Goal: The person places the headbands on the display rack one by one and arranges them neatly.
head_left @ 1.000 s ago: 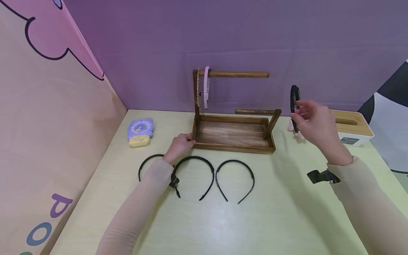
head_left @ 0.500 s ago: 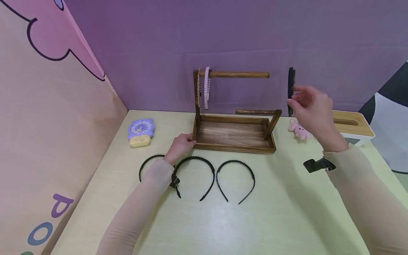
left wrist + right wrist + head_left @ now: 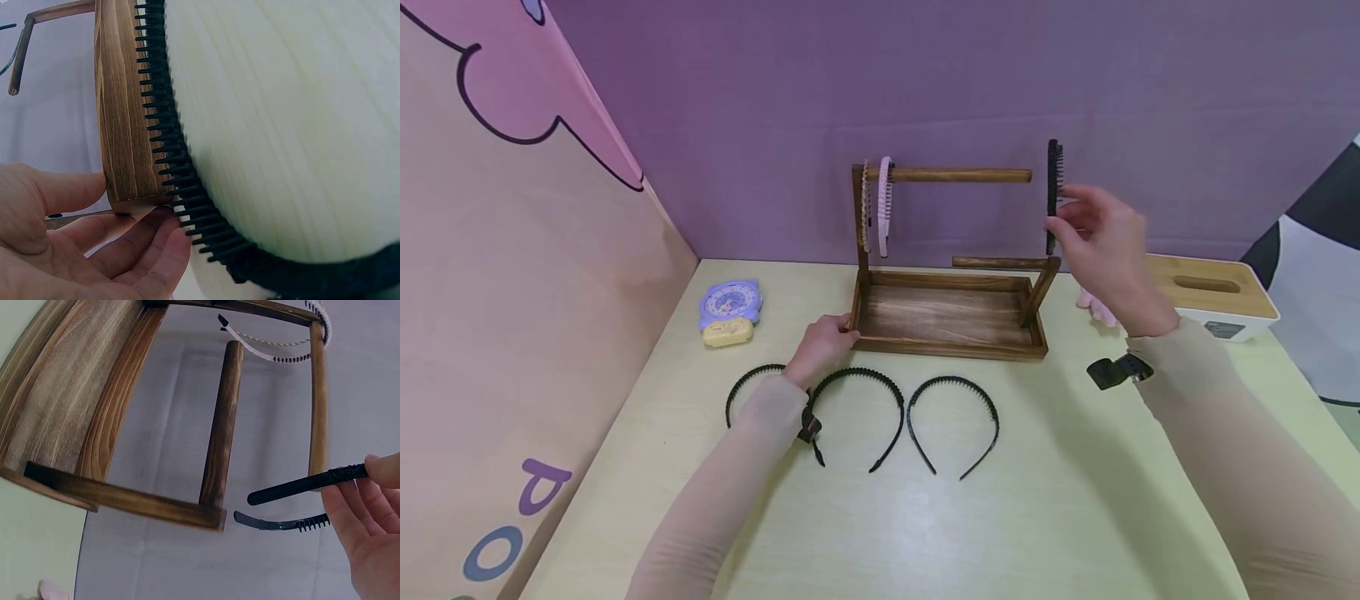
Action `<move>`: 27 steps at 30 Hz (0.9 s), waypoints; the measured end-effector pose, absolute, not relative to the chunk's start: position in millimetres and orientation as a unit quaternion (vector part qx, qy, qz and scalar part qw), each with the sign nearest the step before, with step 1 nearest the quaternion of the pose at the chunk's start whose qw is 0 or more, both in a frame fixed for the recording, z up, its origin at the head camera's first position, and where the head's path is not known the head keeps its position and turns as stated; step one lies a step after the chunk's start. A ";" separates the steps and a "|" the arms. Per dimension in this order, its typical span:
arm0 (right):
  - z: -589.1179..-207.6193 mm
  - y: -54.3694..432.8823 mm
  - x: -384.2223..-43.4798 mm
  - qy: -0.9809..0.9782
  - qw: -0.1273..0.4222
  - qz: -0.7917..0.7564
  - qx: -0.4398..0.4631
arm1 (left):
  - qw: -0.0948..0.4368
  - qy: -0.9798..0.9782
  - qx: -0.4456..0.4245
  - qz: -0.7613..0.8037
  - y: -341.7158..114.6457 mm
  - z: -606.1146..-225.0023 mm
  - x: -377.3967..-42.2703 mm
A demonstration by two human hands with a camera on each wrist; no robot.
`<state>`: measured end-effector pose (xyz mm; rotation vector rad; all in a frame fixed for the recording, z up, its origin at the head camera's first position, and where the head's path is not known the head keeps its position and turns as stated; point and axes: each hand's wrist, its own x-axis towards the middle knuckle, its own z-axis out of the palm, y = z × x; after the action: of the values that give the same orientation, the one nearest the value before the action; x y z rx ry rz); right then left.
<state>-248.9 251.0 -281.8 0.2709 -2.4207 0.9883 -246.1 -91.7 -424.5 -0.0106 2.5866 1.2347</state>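
A dark wooden rack (image 3: 951, 346) stands at the back, made of a shallow tray with a high bar and a lower bar. My left hand (image 3: 826, 343) grips the tray's front left corner, its thumb on one face and its fingers behind in the left wrist view. Between thumb and fingers, my right hand (image 3: 1101, 242) pinches a black toothed headband (image 3: 1052, 183), edge-on just right of the high bar's free end. In the right wrist view its two tips point toward the rack. A pale pink headband (image 3: 884, 204) and a thin beige braided headband (image 3: 867, 208) hang on the high bar.
Three black headbands lie in front of the rack: one toothed headband (image 3: 895, 392) by my left wrist, another headband (image 3: 992, 408) to its right, and a headband (image 3: 730, 400) partly under my left forearm. A tissue box (image 3: 1217, 317) and pink trinket (image 3: 1097, 308) stand right, a purple-and-yellow case (image 3: 730, 300) left.
My right hand has raised the black headband and carried it left, from above the pink trinket to near the high bar's end. My left hand stays on the tray corner.
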 end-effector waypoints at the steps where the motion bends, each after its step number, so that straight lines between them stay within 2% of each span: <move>1: -282.1 249.0 -250.1 -0.890 0.256 0.364 0.102 | 0.137 0.894 -0.003 0.426 -91.8 -424.8 -246.4; 14: -288.0 216.5 -266.5 -0.872 0.278 0.384 0.121 | 0.129 0.901 -0.001 0.413 -91.4 -424.0 -246.1; 27: -296.1 181.7 -274.1 -0.861 0.270 0.408 0.142 | 0.124 0.902 -0.002 0.414 -90.2 -423.1 -243.3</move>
<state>-274.1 181.7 -296.1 0.3820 -2.3194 1.1005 -243.3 -90.2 -423.1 -0.0057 2.6280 1.2078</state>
